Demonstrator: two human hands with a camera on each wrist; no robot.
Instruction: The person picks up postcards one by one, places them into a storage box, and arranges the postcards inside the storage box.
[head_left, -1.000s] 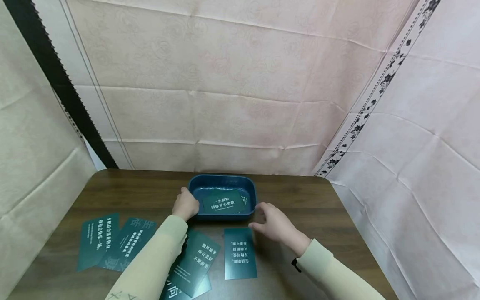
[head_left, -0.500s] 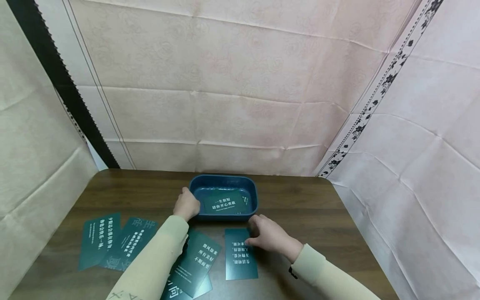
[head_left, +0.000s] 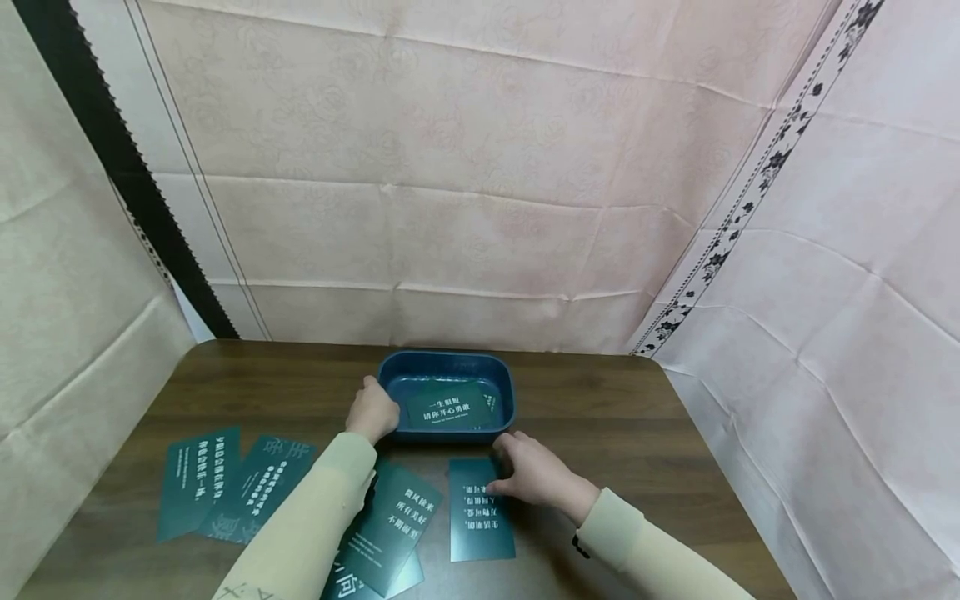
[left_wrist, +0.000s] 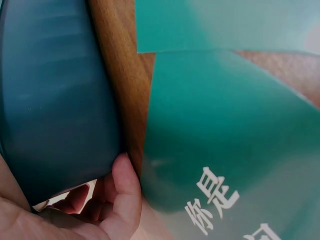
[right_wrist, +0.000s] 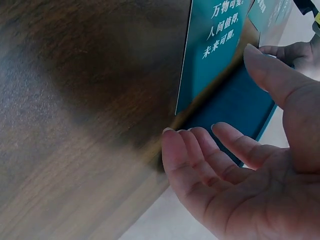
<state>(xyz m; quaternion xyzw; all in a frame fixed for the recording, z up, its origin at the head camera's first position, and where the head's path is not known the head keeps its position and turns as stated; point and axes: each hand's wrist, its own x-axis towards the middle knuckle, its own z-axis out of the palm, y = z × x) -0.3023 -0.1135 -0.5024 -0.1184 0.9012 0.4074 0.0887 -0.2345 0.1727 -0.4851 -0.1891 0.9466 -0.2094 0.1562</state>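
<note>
The dark blue tray (left_wrist: 55,95) fills the left side, its outer wall curving down to the left hand (left_wrist: 75,215) at the bottom edge. The thumb (left_wrist: 127,195) lies against the tray's lower corner, fingers curled under it. A strip of brown table (left_wrist: 122,75) runs beside the tray. A green card (left_wrist: 235,150) with white characters fills the right, partly under another green card (left_wrist: 225,22) above.
</note>
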